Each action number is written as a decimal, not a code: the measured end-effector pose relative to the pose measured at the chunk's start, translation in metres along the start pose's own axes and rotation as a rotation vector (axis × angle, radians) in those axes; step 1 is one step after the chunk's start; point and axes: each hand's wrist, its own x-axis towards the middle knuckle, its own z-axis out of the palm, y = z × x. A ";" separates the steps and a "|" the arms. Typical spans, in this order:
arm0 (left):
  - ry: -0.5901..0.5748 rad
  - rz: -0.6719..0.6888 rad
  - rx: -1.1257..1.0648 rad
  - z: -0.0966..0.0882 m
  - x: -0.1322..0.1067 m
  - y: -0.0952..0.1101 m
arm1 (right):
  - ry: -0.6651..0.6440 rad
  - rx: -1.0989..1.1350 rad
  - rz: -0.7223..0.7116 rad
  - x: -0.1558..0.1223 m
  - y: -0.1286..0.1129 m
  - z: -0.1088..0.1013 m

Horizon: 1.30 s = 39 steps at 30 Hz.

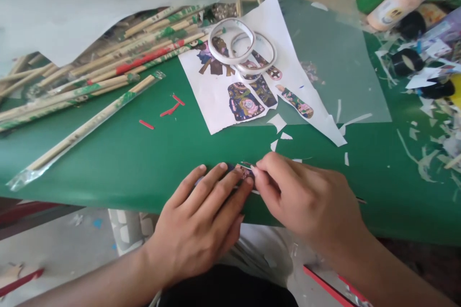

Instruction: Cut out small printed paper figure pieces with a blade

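My left hand (200, 223) lies flat near the front edge of the green table (118, 158), its fingers pressing down a small printed cut-out (240, 171). My right hand (304, 196) pinches the cut-out's right end between thumb and fingertips. Most of the cut-out is hidden under both hands. Further back lies a white sheet (219, 100) printed with colourful figure parts. Two rolls of white tape (232, 41) rest on that sheet.
Wrapped wooden chopsticks (90, 74) are piled at the left and back left. A clear plastic sheet (334, 67) lies at the right. Paint jars (389, 7) stand at the back right, paper scraps (432, 153) litter the right side. Small red strips (169, 111) lie mid-table.
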 end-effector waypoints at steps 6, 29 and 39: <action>0.018 -0.010 -0.007 0.004 0.000 0.000 | -0.027 -0.005 0.026 -0.001 -0.005 0.001; 0.021 -0.016 -0.006 0.005 -0.002 0.001 | -0.059 -0.025 -0.001 -0.001 -0.005 0.000; 0.023 -0.014 -0.019 0.005 -0.002 0.001 | -0.066 -0.046 -0.008 -0.001 -0.006 0.000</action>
